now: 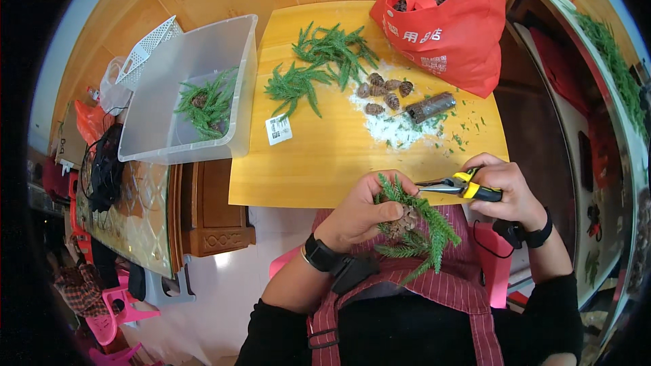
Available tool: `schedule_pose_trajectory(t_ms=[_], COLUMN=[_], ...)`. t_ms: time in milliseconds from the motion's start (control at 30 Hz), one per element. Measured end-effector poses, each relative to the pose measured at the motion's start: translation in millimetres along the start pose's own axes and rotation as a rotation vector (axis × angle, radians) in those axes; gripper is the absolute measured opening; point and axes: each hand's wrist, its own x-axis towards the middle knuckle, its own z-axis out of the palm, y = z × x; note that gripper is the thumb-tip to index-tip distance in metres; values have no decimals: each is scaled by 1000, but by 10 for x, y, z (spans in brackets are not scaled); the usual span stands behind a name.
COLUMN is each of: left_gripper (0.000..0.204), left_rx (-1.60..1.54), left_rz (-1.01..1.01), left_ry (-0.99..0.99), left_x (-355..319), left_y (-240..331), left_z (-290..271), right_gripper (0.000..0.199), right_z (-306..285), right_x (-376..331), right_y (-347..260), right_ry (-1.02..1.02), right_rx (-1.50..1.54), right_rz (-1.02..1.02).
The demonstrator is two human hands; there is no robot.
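My left hand [363, 211] is closed around a green artificial pine sprig [434, 230], with a brown pine cone [405, 222] set among its needles. In my right hand [507, 186] are yellow-and-black needle-nose pliers [468, 186], gripped by the handles. The pliers' tips point left and meet the sprig by my left fingertips; whether they pinch anything there is too small to tell. Beyond my hands, several loose pine cones [391, 100] lie on white flakes [393, 129] on the yellow table [305, 176]. A dark brown roll [432, 107] rests beside them.
Green pine sprigs [332, 49] lie at the table's back left, near a white label [278, 129]. A translucent bin [183, 152] with a finished-looking sprig cluster [207, 105] stands left. A red bag [441, 34] of pine cones occupies the back right. Pink stools [125, 305] stand lower left.
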Motion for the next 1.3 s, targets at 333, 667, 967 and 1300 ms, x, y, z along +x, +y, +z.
schedule_pose_trajectory(t_ms=[333, 667, 967, 1300], left_gripper=[31, 34, 44, 30], left_rx=[1070, 254, -98, 1257], left_rz=[457, 57, -75, 620], left_ry=[188, 108, -17, 157], left_x=[49, -13, -66, 52], left_y=[122, 60, -6, 125], left_z=[91, 69, 36, 126], right_gripper=[22, 28, 22, 23], right_z=[74, 12, 6, 38], right_x=[-96, -97, -40, -140], right_y=[-222, -60, -32, -83], right_ry=[89, 71, 48, 89], right_rx=[-42, -41, -39, -166], right_rz=[376, 105, -9, 174])
